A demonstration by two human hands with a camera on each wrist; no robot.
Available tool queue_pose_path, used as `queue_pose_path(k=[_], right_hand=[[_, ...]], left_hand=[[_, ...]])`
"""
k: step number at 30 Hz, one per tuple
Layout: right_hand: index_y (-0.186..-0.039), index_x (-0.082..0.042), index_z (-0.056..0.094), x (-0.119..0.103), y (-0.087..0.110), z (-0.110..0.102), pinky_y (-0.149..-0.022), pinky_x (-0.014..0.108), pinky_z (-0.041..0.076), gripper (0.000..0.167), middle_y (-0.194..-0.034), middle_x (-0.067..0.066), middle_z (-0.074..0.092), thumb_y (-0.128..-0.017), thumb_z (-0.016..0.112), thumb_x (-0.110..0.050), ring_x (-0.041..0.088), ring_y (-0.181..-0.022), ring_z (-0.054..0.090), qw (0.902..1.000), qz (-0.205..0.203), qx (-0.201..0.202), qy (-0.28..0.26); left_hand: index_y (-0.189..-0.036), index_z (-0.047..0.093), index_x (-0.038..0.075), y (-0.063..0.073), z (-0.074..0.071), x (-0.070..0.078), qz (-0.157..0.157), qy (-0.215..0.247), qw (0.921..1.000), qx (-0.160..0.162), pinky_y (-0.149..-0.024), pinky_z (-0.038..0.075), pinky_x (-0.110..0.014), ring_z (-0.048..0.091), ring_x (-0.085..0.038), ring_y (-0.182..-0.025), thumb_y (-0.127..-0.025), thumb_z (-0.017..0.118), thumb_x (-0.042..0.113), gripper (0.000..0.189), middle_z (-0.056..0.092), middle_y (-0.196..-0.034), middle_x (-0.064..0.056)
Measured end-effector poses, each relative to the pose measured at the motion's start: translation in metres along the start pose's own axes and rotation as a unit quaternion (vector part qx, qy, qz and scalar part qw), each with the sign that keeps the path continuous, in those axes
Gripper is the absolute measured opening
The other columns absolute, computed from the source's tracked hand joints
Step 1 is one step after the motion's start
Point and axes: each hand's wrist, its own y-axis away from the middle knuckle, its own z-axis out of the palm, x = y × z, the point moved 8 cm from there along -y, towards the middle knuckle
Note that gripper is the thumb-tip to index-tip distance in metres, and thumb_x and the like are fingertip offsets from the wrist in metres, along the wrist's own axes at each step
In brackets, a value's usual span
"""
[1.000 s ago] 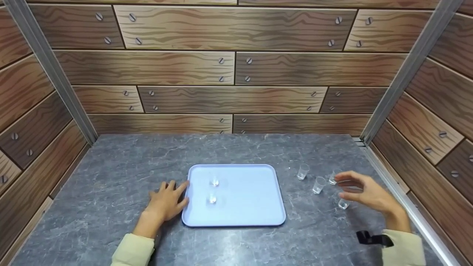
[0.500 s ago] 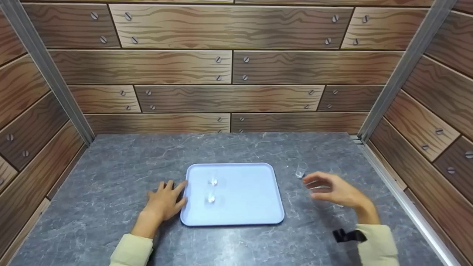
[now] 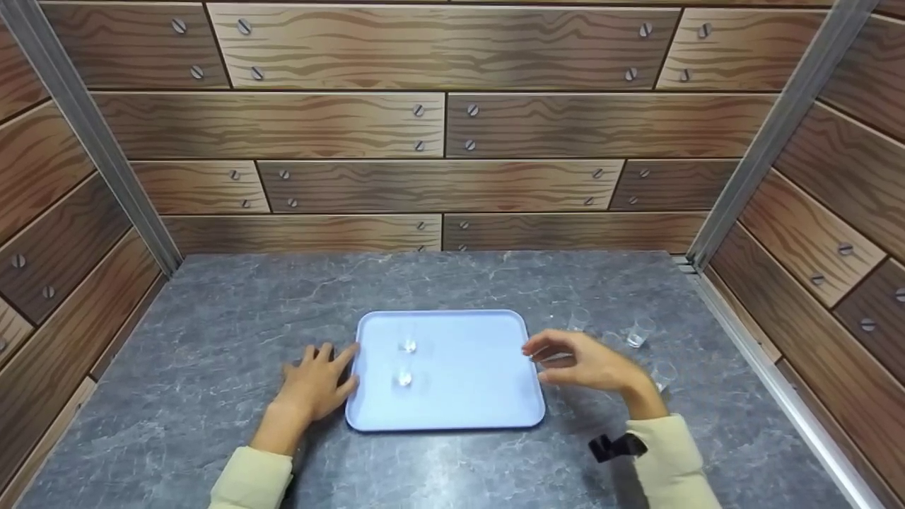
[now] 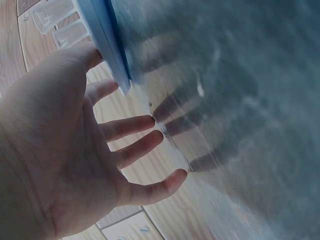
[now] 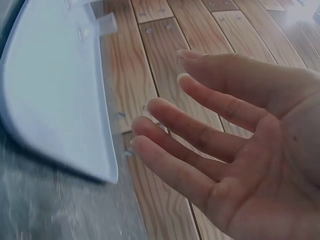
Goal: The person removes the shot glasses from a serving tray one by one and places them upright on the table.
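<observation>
A light blue tray (image 3: 474,375) lies on the table, with two small clear shot glasses standing in its left part, a rear one (image 3: 409,345) and a front one (image 3: 404,378). My left hand (image 3: 314,389) rests beside it, thumb and forefinger at the tray's left rim (image 4: 107,40), other fingers spread with tips at the tabletop. Above the tray's right rim is my right hand (image 3: 590,364), fingers loosely bent and thumb apart. In the right wrist view nothing is between those fingers (image 5: 170,162).
Right of the tray stand several more clear shot glasses, one behind the hand (image 3: 577,322), another farther right (image 3: 638,332), and one partly hidden by the wrist (image 3: 663,375). Wood-patterned walls (image 3: 353,127) and a metal rail (image 3: 771,389) bound the grey table (image 3: 269,297).
My right hand has moved left, from over the loose shot glasses to the tray's right rim, uncovering some of them. The left hand and the tray keep their places.
</observation>
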Motion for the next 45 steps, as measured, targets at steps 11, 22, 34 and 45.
queue_pose_path(k=[11,22,34,45], right_hand=[[-0.131,0.008,0.059,-0.019,-0.040,0.035,-0.109,0.059,0.047,0.041,-0.135,0.033,0.058,-0.093,0.071,-0.001,0.054,-0.126,0.056,0.9985,-0.027,-0.037,-0.029],[-0.132,0.011,0.058,-0.023,-0.070,0.067,-0.107,0.058,0.051,0.042,-0.131,0.034,0.062,-0.094,0.070,-0.003,0.053,-0.124,0.059,0.9983,-0.025,-0.040,-0.034],[-0.131,0.005,0.061,-0.030,-0.106,0.087,-0.106,0.055,0.052,0.040,-0.130,0.032,0.064,-0.094,0.071,-0.003,0.050,-0.121,0.063,0.9988,-0.021,-0.039,-0.022],[-0.130,0.007,0.060,-0.026,-0.127,0.110,-0.102,0.052,0.055,0.041,-0.125,0.032,0.065,-0.092,0.072,-0.005,0.049,-0.116,0.065,0.9993,-0.026,-0.020,-0.020]], left_hand=[[-0.156,0.046,0.024,0.001,0.003,0.000,-0.001,0.004,0.9999,-0.011,-0.095,0.039,-0.084,0.047,-0.051,-0.135,-0.104,0.055,0.044,0.057,0.051,-0.147,-0.025],[-0.155,0.047,0.023,0.000,0.000,0.000,0.002,0.003,1.0000,-0.002,-0.094,0.040,-0.083,0.048,-0.050,-0.134,-0.104,0.055,0.043,0.056,0.052,-0.145,-0.025],[-0.155,0.048,0.024,-0.001,-0.005,0.000,0.003,0.001,1.0000,0.007,-0.091,0.042,-0.082,0.049,-0.048,-0.131,-0.103,0.056,0.042,0.055,0.054,-0.141,-0.023],[-0.154,0.049,0.024,0.002,-0.004,0.001,0.002,0.002,1.0000,0.008,-0.090,0.044,-0.080,0.050,-0.048,-0.130,-0.103,0.056,0.043,0.055,0.054,-0.141,-0.024]])
